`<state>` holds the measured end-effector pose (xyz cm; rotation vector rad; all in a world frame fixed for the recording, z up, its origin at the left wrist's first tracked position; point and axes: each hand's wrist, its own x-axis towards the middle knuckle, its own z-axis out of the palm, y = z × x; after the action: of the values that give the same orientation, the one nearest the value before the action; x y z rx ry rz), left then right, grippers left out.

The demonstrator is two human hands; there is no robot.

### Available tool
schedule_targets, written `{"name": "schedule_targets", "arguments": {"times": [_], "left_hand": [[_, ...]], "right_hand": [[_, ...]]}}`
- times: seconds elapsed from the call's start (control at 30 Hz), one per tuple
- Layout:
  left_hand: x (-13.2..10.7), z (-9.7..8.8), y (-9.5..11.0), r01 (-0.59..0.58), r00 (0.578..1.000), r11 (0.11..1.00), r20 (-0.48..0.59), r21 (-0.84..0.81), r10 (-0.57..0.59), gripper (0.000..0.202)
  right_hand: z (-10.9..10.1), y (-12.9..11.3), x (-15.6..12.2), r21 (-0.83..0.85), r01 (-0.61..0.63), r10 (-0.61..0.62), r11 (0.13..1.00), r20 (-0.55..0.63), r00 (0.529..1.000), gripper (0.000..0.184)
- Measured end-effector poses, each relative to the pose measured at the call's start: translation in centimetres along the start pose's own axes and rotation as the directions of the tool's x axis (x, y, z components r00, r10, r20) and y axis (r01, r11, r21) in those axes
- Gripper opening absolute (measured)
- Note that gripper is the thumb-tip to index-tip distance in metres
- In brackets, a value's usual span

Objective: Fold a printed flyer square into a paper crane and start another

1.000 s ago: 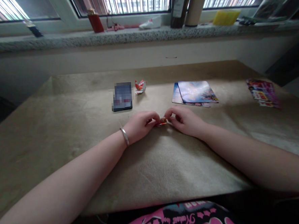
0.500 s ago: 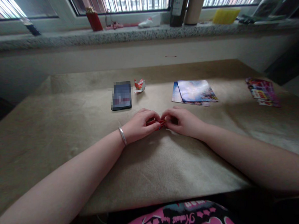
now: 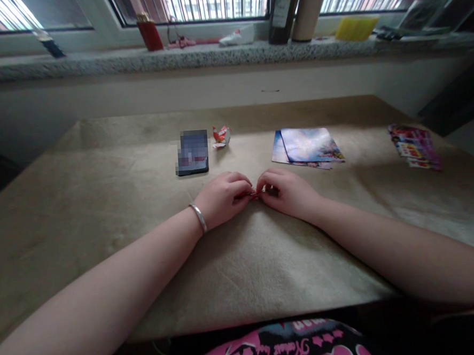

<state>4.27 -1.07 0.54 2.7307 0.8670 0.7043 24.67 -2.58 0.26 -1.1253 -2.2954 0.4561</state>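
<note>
My left hand (image 3: 225, 198), with a silver bangle at its wrist, is closed in a pinch on a small flat red piece (image 3: 254, 193), which looks like folded paper or a wrapper. Thumb and fingertips of my right hand (image 3: 285, 189) pinch the other end of it. The fingers cover most of the red piece, so its exact kind is hidden. Just beyond my left hand lies a dark, partly pixelated rectangular item (image 3: 193, 152). A crumpled red and white wrapper (image 3: 220, 138) is beside it. Past my right hand are several glossy picture cards (image 3: 312, 144), overlapping.
Several colourful packets or cards (image 3: 415, 146) lie fanned at the right of the cloth-covered table (image 3: 103, 218). On the stone windowsill (image 3: 109, 62) behind stand a red container (image 3: 149, 34), a dark bottle (image 3: 282, 14), a tan cylinder (image 3: 309, 12) and a yellow block (image 3: 356, 28).
The fingers of my left hand have closed more tightly over the red piece, which now shows thinner and flatter between the hands. Other things on the table stay in place.
</note>
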Motion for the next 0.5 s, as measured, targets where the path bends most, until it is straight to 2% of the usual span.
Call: {"name": "schedule_targets", "arguments": {"times": [0.13, 0.3, 0.5], "left_hand": [[-0.10, -0.21, 0.27, -0.002, 1.000, 0.999, 0.006, 0.037, 0.002, 0.013], [-0.09, -0.17, 0.14, 0.042, 0.999, 0.999, 0.020, 0.001, -0.042, 0.012], [-0.14, -0.02, -0.09, 0.031, 0.999, 0.999, 0.017, -0.013, -0.030, 0.013]], "right_hand": [[-0.08, 0.00, -0.12, -0.009, -0.001, 0.001, 1.000, 0.000, 1.000, 0.010], [-0.10, 0.13, -0.25, -0.106, 0.014, -0.014, 0.994, 0.001, 1.000, 0.010], [-0.31, -0.23, -0.43, -0.164, 0.058, -0.061, 0.985, -0.016, 0.998, 0.012]]}}
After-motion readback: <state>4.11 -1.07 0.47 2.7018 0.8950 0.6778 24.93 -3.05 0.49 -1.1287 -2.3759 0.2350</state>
